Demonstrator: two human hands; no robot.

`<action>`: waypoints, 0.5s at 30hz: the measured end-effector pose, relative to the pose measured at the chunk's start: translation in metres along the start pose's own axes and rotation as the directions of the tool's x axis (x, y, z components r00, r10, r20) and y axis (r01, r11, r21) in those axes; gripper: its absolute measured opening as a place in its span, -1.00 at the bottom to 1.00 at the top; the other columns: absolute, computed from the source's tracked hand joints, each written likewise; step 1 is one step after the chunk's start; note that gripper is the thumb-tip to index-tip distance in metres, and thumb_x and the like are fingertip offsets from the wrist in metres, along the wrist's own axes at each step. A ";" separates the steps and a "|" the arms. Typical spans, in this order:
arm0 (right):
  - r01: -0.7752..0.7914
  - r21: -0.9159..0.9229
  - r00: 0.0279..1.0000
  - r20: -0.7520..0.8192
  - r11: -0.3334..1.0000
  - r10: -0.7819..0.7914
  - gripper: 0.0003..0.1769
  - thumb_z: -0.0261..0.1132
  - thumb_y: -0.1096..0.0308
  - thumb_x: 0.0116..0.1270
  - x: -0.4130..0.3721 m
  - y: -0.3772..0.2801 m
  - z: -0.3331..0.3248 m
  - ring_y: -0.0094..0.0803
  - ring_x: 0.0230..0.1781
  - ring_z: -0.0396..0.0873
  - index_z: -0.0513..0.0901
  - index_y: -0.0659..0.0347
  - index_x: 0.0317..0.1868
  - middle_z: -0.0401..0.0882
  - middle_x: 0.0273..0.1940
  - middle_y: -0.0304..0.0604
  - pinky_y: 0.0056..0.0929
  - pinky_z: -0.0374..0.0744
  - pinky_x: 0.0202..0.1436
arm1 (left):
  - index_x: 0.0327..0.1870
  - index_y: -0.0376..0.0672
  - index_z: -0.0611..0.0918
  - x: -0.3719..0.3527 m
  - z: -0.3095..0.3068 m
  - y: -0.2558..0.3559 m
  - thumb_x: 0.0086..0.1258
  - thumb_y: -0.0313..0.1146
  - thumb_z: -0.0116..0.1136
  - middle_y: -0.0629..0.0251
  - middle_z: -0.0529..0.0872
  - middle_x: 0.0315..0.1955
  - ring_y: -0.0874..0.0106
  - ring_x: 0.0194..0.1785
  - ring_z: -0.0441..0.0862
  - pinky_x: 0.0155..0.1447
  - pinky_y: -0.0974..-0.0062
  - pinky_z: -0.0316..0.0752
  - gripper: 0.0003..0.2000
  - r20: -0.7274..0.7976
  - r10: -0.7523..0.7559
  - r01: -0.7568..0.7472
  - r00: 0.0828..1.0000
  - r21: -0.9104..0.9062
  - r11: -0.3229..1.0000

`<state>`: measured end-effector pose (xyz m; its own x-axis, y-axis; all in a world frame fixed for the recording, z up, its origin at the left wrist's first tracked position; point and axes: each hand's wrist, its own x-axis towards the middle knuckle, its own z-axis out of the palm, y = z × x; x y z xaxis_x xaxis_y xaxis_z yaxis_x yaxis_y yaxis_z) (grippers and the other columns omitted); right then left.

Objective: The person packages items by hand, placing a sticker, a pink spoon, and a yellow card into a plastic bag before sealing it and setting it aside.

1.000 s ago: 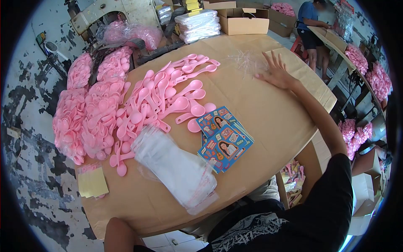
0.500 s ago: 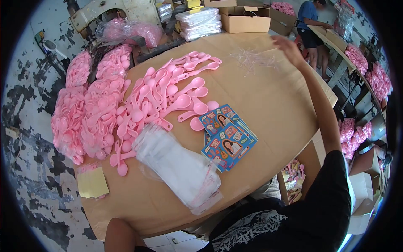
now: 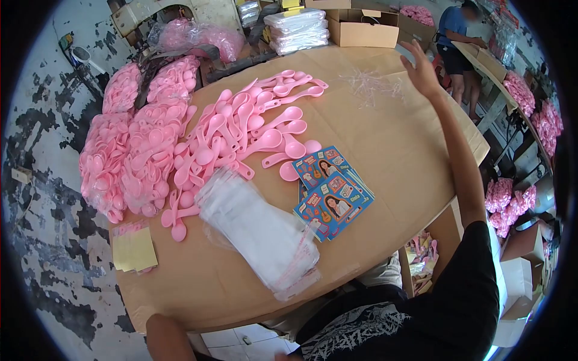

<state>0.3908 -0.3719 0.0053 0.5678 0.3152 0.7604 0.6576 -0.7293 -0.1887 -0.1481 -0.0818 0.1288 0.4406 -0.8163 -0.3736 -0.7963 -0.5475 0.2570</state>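
Note:
My right hand (image 3: 420, 73) is raised over the far right of the table, fingers apart and holding nothing. Just left of it lies a loose tangle of clear plastic strips (image 3: 373, 88). Of my left arm, the bent elbow (image 3: 165, 337) shows at the bottom left; a sliver of skin, perhaps my left hand (image 3: 285, 357), shows at the bottom edge, its fingers not readable. Between the arms are a stack of clear plastic bags (image 3: 259, 231), blue printed cards (image 3: 337, 201) and a heap of pink spoons (image 3: 229, 129).
Bagged pink spoons (image 3: 144, 144) fill the table's left side, near yellow cards (image 3: 135, 249). At the back stand packed plastic bags (image 3: 296, 30) and a cardboard box (image 3: 364, 30). An open carton (image 3: 448, 237) sits below the right edge. A person (image 3: 457, 45) works at another table.
My right hand's fingers have spread and point further upward. A sliver of skin has appeared at the bottom edge. The whole view has shifted slightly; the things on the table look unmoved.

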 end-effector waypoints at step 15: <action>-0.314 -0.269 0.773 0.484 0.910 0.410 0.34 0.07 -0.69 -0.05 -0.019 -0.024 0.058 0.39 0.51 -0.25 -0.22 -0.10 0.57 -0.32 0.54 0.25 0.48 -0.15 0.40 | -0.22 -0.07 0.65 0.013 0.060 -0.171 0.05 -0.46 0.40 0.30 0.62 -0.33 0.28 -0.23 0.58 -0.10 0.31 0.44 -0.75 -0.755 -0.333 0.441 0.565 -0.064 0.895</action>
<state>0.3932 -0.3253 -0.0411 0.9482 0.2386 0.2099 0.2871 -0.9264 -0.2437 -0.0308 0.0122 0.0261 0.8267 -0.4183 0.3763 -0.4919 -0.8619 0.1227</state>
